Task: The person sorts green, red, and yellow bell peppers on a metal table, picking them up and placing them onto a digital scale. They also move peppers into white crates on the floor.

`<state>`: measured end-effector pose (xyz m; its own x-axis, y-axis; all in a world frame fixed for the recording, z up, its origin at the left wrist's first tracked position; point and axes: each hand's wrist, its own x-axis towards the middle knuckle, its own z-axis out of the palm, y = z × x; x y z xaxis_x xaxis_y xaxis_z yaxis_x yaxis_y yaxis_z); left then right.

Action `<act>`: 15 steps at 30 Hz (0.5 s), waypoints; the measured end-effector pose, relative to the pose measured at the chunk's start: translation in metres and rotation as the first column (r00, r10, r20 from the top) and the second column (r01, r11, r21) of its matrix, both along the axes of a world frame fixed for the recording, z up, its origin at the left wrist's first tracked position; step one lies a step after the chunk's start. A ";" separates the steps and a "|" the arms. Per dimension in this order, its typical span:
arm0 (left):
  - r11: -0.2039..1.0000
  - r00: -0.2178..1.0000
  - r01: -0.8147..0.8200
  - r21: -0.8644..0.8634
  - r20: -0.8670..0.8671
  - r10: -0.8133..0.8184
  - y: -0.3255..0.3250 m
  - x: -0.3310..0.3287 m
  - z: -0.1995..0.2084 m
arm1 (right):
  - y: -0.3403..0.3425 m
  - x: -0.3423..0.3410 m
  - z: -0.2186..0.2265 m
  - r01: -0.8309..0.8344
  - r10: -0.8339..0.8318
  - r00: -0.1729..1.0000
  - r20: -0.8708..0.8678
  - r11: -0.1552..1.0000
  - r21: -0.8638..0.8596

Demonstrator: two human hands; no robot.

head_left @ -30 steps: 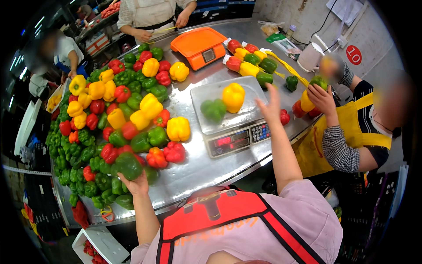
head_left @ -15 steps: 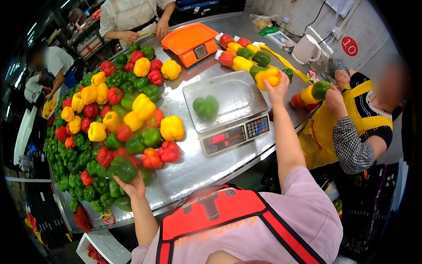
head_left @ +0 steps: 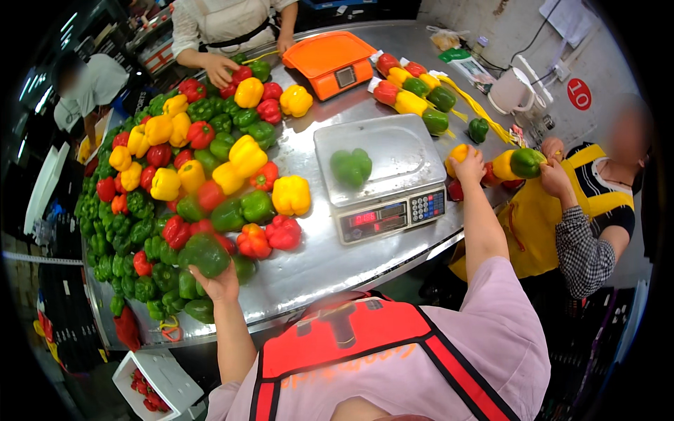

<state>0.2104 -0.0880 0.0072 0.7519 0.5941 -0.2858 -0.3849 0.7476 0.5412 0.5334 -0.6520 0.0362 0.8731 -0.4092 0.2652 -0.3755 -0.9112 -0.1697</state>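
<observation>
The left hand [head_left: 220,282] cups a green bell pepper [head_left: 204,255] by the pepper pile [head_left: 144,242], long axis roughly left-to-right, stem direction unclear, while the right hand [head_left: 470,167] clasps a yellow bell pepper [head_left: 456,154] just right of the digital scale [head_left: 400,151], its axis mostly hidden.

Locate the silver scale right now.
In the head view, the silver scale is just right of centre on the metal table, a green pepper on top, the right hand to its right.
</observation>
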 end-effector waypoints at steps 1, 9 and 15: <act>1.000 1.000 0.002 -0.013 0.002 -0.002 0.000 0.001 0.001 | 0.009 0.002 0.007 0.029 -0.028 1.000 0.008 0.995 -0.092; 0.999 1.000 -0.008 -0.032 0.013 0.009 -0.001 -0.003 0.002 | 0.207 -0.060 0.057 -0.933 0.877 0.347 0.332 0.288 0.214; 0.999 0.993 -0.042 -0.027 -0.115 0.039 -0.008 0.002 0.013 | 0.165 -0.053 0.048 -0.811 0.635 0.586 0.504 0.452 0.372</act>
<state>0.2123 -0.0955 0.0197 0.6889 0.6134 -0.3863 -0.3523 0.7490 0.5611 0.4808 -0.4871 0.0839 0.8452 0.2035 0.4942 0.5173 -0.5441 -0.6606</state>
